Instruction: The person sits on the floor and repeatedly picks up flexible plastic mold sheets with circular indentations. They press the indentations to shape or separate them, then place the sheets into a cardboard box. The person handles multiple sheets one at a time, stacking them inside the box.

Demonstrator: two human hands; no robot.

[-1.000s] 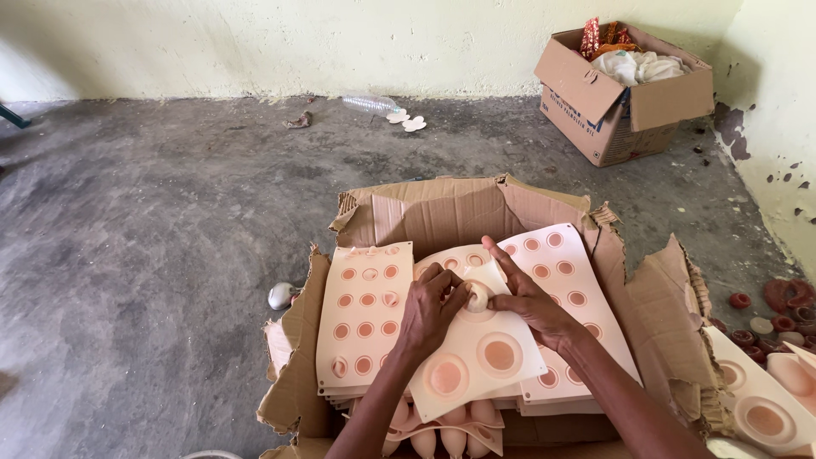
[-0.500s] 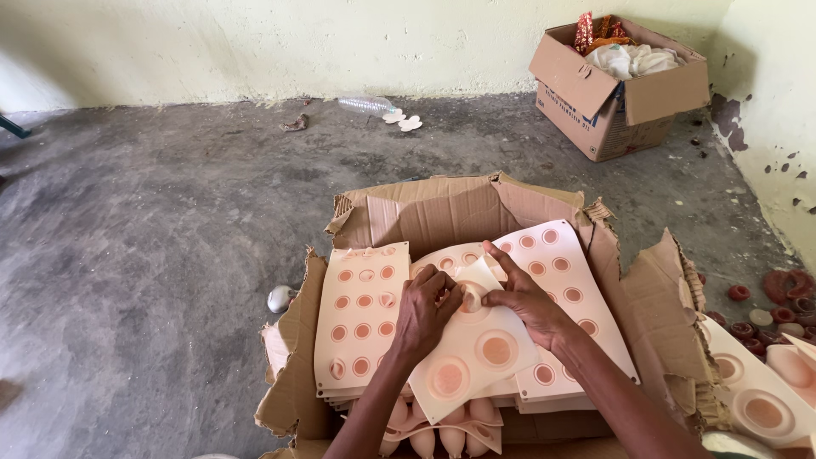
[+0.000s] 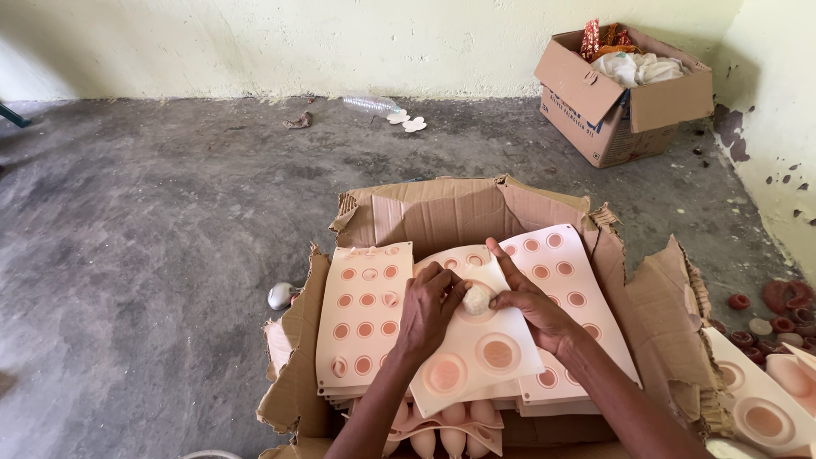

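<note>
A torn cardboard box [image 3: 476, 212] on the floor holds stacks of pale pink mould sheets with round cavities. The top sheet [image 3: 480, 353] has large round cavities. My left hand [image 3: 429, 310] and my right hand [image 3: 531, 302] meet over that sheet. Between their fingertips sits a small pale ball [image 3: 477, 298] over one cavity, pinched from both sides. A sheet with small cavities [image 3: 365, 319] lies to the left, another [image 3: 569, 285] to the right under my right forearm.
A second cardboard box [image 3: 625, 93] with cloth stands at the back right by the wall. A plastic bottle [image 3: 370, 104] lies near the far wall. Reddish round pieces [image 3: 778, 302] and more moulds [image 3: 761, 404] sit at the right. A small grey object [image 3: 280, 295] lies left of the box.
Both hands lay flat on the top sheet before. They have drawn together and now hold a small pale ball between the fingertips.
</note>
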